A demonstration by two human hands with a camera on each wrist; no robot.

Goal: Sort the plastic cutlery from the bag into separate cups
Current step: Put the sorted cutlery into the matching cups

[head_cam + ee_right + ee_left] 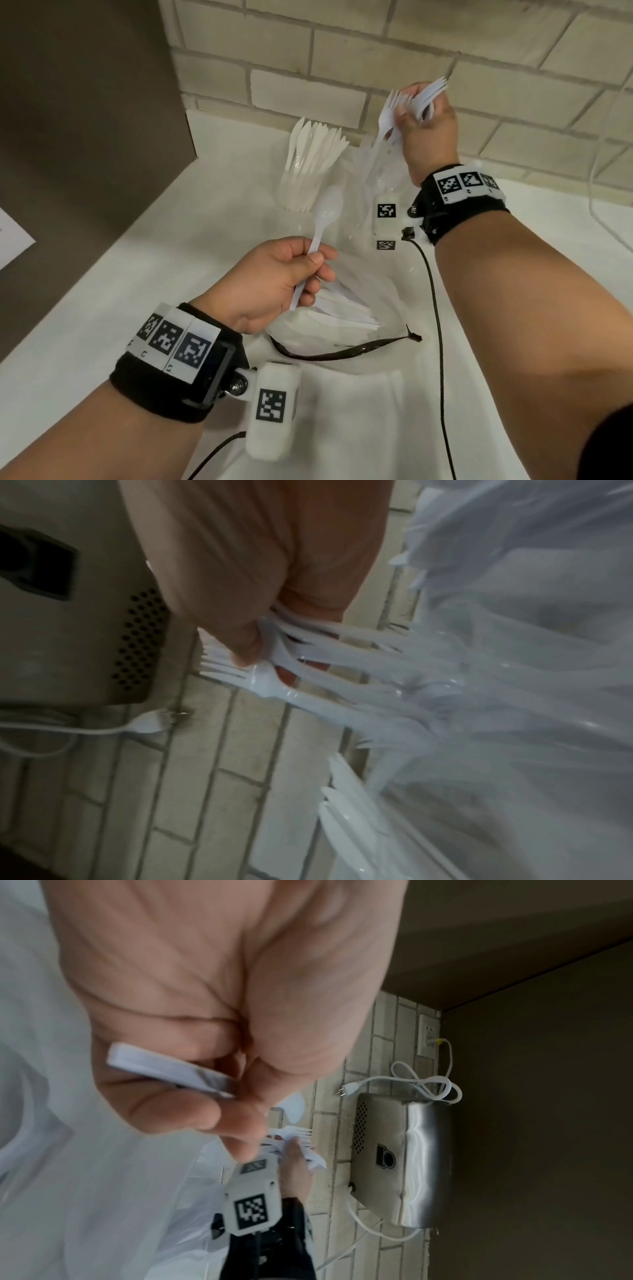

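Both hands are busy above a white counter [102, 308]. Left hand [274, 281] pinches the handle of a single white plastic spoon [325, 219] between thumb and curled fingers, the bowl of the spoon pointing up and away, toward the cups; the left wrist view shows the flat end of that handle lying across the fingers [171, 1069]. This hand is raised just above the clear plastic bag [342, 329], which lies crumpled on the counter with its dark-edged mouth open toward the person and more white cutlery [346, 308] showing inside it. The forearm comes in from the lower left, wrist roughly level.

Right hand [428, 133] is farther out and higher, near the brick wall [342, 51], its fingers closed round a bunch of white forks [411, 102] near their heads. The tines fan up and outward past the fingers, while the handles hang down into a clear cup [380, 178]. The wrist is bent, the back of the hand facing the person.

Just left of that cup stands another clear cup [298, 195] filled with white knives [315, 144], blades up.

A silver appliance [400, 1158] with a white cord [424, 1083] sits by the wall.
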